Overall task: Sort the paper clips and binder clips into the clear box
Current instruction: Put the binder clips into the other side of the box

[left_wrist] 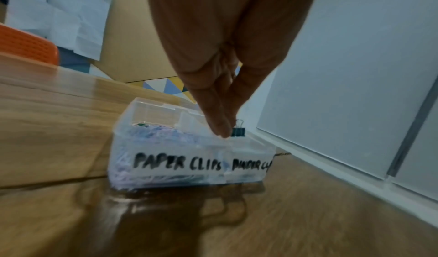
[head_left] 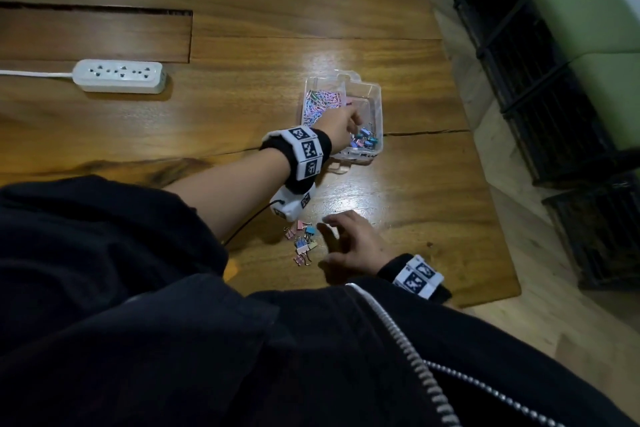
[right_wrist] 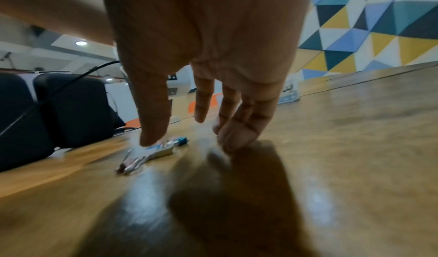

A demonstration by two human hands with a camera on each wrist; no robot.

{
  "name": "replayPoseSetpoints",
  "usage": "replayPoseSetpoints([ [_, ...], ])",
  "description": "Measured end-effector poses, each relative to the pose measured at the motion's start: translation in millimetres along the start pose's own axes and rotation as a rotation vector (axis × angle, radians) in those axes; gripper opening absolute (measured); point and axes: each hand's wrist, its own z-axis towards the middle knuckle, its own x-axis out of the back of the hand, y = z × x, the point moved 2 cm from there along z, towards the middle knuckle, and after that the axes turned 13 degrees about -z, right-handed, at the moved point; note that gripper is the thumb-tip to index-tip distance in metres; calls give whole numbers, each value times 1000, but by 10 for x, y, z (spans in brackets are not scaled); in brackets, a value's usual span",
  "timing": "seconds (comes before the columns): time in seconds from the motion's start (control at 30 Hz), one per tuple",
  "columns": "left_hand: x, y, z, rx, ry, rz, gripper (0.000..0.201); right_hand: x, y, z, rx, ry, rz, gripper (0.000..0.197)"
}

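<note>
The clear box (head_left: 379, 94) stands on the wooden table, with pastel paper clips (head_left: 320, 103) in its left half and binder clips (head_left: 365, 142) in its right half. Its front wall (left_wrist: 123, 148) is lettered PAPER CLIPS and BINDER CLIPS. My left hand (head_left: 348, 122) reaches over the box. In the left wrist view its fingertips (left_wrist: 222, 131) come together in a point, pinching a dark binder clip (left_wrist: 238, 132) just above the rim of the binder-clip half. A small pile of coloured binder clips (head_left: 302, 241) (right_wrist: 156, 152) lies near the front edge. My right hand (head_left: 327, 239) (right_wrist: 187, 139) hovers beside it, fingers spread and empty.
A white power strip (head_left: 119, 75) with its cord lies at the left. The table's right edge (head_left: 485, 184) runs close to the box, with black crates (head_left: 519, 63) on the floor beyond. My dark jacket (head_left: 173, 340) fills the bottom of the head view.
</note>
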Motion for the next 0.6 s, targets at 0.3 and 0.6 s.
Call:
replayPoseSetpoints([
  [0.3, 125, -155, -123, 10, -146, 11, 42, -228, -306, 176, 140, -47, -371, 87],
  [0.6, 99, -509, -913, -45, -321, 458, 32, -261, -176, 220, 108, 54, -108, 31],
])
